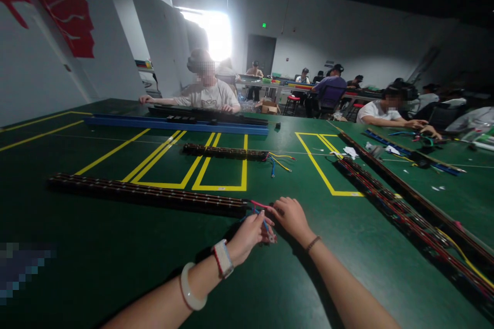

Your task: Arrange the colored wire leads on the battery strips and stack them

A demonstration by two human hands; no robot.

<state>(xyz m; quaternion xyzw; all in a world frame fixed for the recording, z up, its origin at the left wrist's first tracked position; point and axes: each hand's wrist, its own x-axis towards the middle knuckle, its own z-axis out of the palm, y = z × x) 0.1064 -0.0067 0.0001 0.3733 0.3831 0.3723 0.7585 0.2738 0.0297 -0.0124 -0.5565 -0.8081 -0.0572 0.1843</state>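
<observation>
A long dark bar (154, 196) with thin metallic lines along its top lies across the green table, its right end close to both hands. From that end come a red wire (259, 204) and blue wires (266, 226). My left hand (249, 236), with a watch and a pale bangle on its wrist, is closed around the blue wires; a metal terminal pokes out below the fingers. At the tip of the red wire, the fingers of my right hand (291, 216) are bent and pinch it. The wire ends there are partly hidden.
A shorter dark bar (224, 151) with yellow, blue and red wires lies farther back. Long wired bars (401, 205) run down the right side. Across the table, a person (210, 87) sits behind a blue rail (173, 124). Yellow tape lines (154, 157) mark the green tabletop (154, 267).
</observation>
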